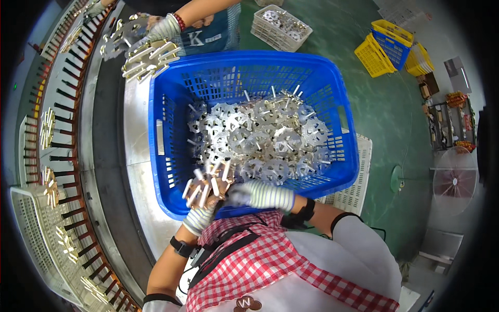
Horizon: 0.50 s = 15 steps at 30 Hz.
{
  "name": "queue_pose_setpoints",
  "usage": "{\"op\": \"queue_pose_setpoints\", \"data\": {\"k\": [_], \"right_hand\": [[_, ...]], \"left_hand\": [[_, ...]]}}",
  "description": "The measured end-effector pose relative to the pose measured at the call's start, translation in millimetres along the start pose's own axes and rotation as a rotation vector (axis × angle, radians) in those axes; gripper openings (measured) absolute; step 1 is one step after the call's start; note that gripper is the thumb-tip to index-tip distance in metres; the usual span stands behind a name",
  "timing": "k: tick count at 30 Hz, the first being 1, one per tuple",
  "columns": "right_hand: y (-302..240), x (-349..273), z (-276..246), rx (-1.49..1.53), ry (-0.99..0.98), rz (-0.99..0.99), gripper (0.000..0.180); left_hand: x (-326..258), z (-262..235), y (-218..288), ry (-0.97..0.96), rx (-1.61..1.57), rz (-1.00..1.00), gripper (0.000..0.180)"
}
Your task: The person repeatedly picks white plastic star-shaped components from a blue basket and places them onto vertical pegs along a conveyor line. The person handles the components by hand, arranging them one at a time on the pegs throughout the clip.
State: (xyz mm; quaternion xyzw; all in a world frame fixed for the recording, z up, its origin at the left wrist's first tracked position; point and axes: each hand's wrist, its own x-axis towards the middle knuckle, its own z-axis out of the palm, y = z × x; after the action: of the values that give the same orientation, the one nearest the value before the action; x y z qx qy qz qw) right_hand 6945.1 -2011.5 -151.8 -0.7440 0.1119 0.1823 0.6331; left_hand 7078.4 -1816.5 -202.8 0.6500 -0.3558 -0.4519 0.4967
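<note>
My left hand (199, 219), in a striped white knit glove, is closed under a toothed metal plate with short rods (208, 186) standing out of it. This part is held above the near left rim of a blue plastic basket (340, 93). My right hand (266, 196), gloved alike, is at the right side of the held part; its fingertips are smeared by motion, so whether they grip anything cannot be seen. In the basket lies a heap of similar silvery toothed plates (286, 141), many with rods.
A conveyor (65, 158) with dark bars carries clusters of rods (49, 187) along the left. Across the basket, a co-worker's gloved hand (165, 28) is by more rodded plates (150, 58). A white crate (280, 28) of parts and yellow and blue baskets (375, 54) stand farther off.
</note>
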Motion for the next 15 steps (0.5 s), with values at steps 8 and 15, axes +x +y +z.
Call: {"op": "queue_pose_setpoints", "data": {"k": [8, 15], "right_hand": [[235.1, -37.1, -44.6, -0.684, -0.045, 1.163, 0.046], [254.1, -54.0, -88.5, -0.753, -0.329, 0.746, 0.032]], "left_hand": [[-17.8, -76.1, 20.9, 0.288, 0.143, 0.023, 0.049], [-56.6, -92.1, 20.1, 0.398, 1.232, 0.402, 0.043]]}}
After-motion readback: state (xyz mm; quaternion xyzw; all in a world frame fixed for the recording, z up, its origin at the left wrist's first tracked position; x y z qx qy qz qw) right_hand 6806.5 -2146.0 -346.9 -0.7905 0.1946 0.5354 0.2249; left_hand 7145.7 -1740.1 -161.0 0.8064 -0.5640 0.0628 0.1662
